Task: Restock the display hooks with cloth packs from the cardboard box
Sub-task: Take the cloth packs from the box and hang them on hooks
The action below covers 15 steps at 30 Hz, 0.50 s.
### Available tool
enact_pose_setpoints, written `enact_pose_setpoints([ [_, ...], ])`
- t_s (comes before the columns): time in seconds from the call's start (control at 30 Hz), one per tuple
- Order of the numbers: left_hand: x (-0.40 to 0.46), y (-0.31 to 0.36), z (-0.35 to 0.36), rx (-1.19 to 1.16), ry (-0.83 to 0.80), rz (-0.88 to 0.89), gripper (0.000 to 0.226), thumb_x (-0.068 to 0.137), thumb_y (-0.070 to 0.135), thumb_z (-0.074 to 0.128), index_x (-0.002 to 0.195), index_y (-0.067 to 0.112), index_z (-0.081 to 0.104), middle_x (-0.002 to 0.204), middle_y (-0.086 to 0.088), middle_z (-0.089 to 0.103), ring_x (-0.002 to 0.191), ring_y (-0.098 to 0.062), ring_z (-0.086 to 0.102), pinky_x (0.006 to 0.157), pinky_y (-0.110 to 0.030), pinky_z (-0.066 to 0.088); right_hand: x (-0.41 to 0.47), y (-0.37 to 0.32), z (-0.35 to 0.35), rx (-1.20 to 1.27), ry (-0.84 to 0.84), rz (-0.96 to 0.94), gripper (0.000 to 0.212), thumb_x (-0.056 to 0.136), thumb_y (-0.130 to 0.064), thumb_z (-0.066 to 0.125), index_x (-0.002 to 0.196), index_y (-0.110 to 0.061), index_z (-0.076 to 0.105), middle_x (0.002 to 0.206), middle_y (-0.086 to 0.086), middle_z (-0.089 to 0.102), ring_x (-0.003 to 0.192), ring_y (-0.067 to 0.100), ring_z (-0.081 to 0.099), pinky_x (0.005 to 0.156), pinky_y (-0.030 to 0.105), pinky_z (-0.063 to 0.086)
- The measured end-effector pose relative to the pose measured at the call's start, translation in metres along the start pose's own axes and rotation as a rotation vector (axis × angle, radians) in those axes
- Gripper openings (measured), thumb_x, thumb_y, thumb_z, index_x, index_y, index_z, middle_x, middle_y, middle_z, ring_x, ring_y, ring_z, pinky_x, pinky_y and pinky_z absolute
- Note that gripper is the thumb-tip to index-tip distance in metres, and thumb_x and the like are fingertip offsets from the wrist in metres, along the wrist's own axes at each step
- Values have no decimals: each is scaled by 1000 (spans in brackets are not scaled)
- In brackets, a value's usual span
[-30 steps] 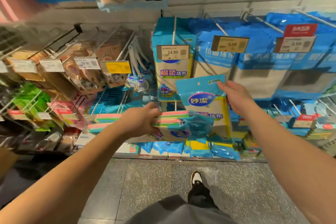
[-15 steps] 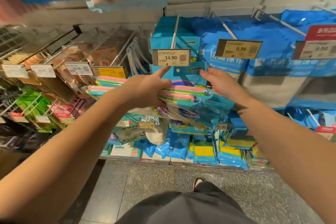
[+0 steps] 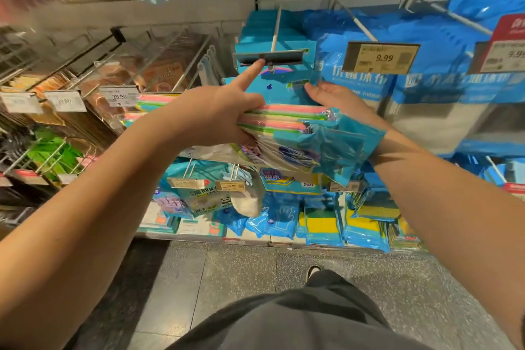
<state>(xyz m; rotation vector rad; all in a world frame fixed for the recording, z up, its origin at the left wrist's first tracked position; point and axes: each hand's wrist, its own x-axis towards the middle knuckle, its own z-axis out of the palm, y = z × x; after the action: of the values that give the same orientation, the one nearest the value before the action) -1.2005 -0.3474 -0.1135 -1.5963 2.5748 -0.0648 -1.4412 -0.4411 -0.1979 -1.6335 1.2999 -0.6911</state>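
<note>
Here, left hand (image 3: 210,116) gripping cloth packs (image 3: 287,128), right hand (image 3: 338,99) open, tag (image 3: 380,57) "9.99"

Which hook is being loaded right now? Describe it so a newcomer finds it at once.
Start at the wall of blue packs behind the 9.99 price tag. Just left of it hangs a row of teal packs on one display hook. Unlike its neighbours, its price tag holder is flipped up, with the left hand pointing a finger at it.
</note>
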Motion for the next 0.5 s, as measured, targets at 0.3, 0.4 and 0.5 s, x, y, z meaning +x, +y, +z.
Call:
enact_pose_setpoints([
  [0.3, -1, 1, -7, 13, -42, -18, 46, 83, 45, 76, 120, 26, 57, 167, 11, -19, 96, -35, 67, 74, -38, 48, -4, -5, -1, 54, 22, -7, 25, 95, -55, 50, 101, -35, 63, 129, -12, 61, 124, 8, 53, 117, 30, 30],
  [0.4, -1, -1, -9, 12, -34, -14, 44, 82, 44, 76, 116, 23, 58, 167, 11, -17, 96, -35, 67, 74, -37, 46, 4, -9, -1, 5, 63, 6, 36, 99, -52, 47, 120, -29, 65, 140, -1, 57, 127, 16, 53, 108, 31, 39],
  [0.5, -1, -2, -9, 16, -37, -28, 42, 82, 46, 76, 113, 23, 57, 167, 11, -17, 97, -35, 66, 72, -35, 42, 8, -11, 3, -26, 94, 52, 45, 99, -57, 44, 126, -25, 60, 129, -1, 60, 111, 17, 59, 94, 30, 44],
])
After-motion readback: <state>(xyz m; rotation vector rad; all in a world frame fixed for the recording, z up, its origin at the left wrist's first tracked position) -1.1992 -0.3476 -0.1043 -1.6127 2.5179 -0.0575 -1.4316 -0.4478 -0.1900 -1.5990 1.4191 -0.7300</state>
